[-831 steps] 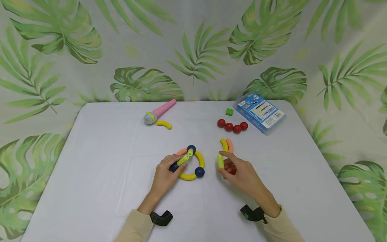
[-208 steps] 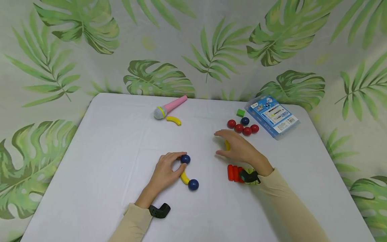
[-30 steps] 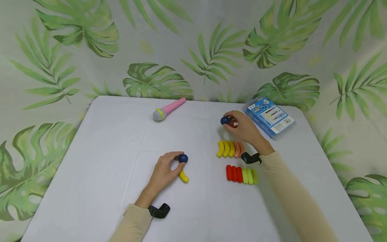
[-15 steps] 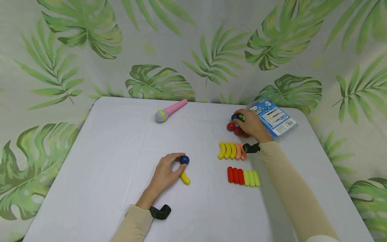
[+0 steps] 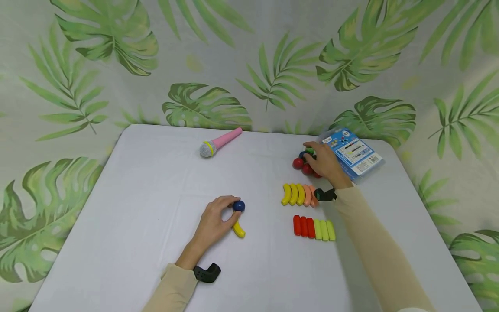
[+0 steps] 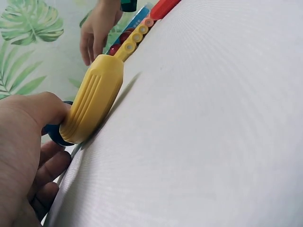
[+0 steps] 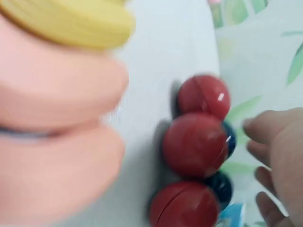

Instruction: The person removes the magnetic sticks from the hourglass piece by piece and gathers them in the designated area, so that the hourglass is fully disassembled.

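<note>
My left hand (image 5: 214, 218) pinches a dark blue ball (image 5: 239, 206) between thumb and fingers. A curved yellow stick (image 5: 239, 230) is joined to it and extends toward the front; the left wrist view shows this yellow stick (image 6: 94, 99) up close. At the back right, my right hand (image 5: 322, 161) hovers by a dark blue ball (image 5: 302, 154) beside the row of red balls (image 5: 298, 163). In the right wrist view, two dark blue balls (image 7: 220, 188) sit behind the red balls (image 7: 195, 144), and the right hand's fingers (image 7: 258, 127) are apart from them.
Yellow curved sticks (image 5: 293, 194) and peach curved sticks (image 5: 307, 196) lie in a row, with red sticks (image 5: 303, 226) and lime sticks (image 5: 324, 230) nearer. A blue-labelled box (image 5: 352, 151), a green block (image 5: 309, 150) and a toy microphone (image 5: 220, 142) are farther back.
The earlier ring is apart, its sticks laid in rows. The far ball came off the yellow stick; my right hand carried a blue ball to the red ones and let go. My left hand stayed.
</note>
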Motion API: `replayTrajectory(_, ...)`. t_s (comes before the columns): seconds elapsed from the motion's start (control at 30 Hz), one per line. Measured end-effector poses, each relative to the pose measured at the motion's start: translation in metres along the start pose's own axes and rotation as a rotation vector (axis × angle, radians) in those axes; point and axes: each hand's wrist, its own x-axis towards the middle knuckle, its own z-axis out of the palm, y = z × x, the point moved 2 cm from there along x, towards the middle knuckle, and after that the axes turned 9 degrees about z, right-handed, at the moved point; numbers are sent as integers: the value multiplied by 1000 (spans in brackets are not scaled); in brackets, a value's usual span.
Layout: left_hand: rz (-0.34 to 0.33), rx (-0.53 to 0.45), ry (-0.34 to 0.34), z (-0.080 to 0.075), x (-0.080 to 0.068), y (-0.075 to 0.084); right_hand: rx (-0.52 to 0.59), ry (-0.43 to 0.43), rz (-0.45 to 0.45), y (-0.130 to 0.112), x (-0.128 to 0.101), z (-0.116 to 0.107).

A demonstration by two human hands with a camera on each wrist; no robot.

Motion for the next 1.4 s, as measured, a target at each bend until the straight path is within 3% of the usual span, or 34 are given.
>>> replayTrajectory(0.13,-5,20,6,0,0,1,74,133,-85,-22,-13,-2)
replayTrajectory(0.27,-3,24,7,0,1,1,129,156,-217,-53,-32,6)
replayTrajectory(0.4,26,31,-15,1,1,2,120,62,-282,-85,-57,20)
replayTrajectory(0.53,43,49,-43,1,1,3,103,-89,-354,-111,-83,39)
replayTrajectory(0.73,34,40,-45,0,1,4,58,-313,-504,-129,-112,65)
replayTrajectory(1.1,92,62,-29,0,1,3,20,-300,-509,-126,-121,73)
replayTrajectory(1.4,86,56,-28,1,0,4,16,-259,-471,-123,-119,67)
